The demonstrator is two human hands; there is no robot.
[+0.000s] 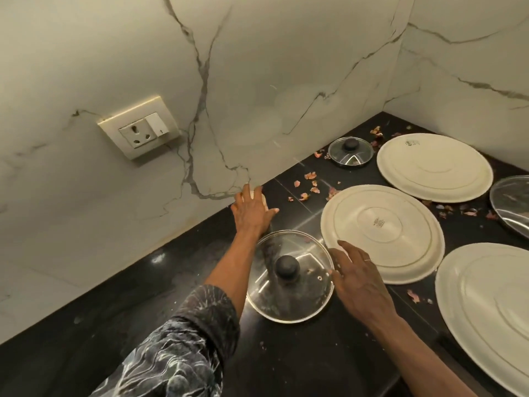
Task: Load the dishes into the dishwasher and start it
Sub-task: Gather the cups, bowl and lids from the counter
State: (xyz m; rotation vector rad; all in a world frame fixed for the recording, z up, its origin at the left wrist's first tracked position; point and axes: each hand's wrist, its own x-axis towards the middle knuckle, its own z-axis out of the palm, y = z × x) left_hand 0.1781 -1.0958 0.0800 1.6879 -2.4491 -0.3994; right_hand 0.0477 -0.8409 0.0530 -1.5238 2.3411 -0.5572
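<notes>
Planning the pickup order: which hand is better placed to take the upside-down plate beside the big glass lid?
Right. The right hand is open at the plate's near rim; the left hand is stretched to a small white thing by the wall.

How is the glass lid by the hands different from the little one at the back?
The near lid is much bigger than the back lid. The near lid lies close, with the right hand at its rim; the back lid sits by the wall, no hand near. Both are clear glass with a metal rim and black knob, lying knob up.
</notes>
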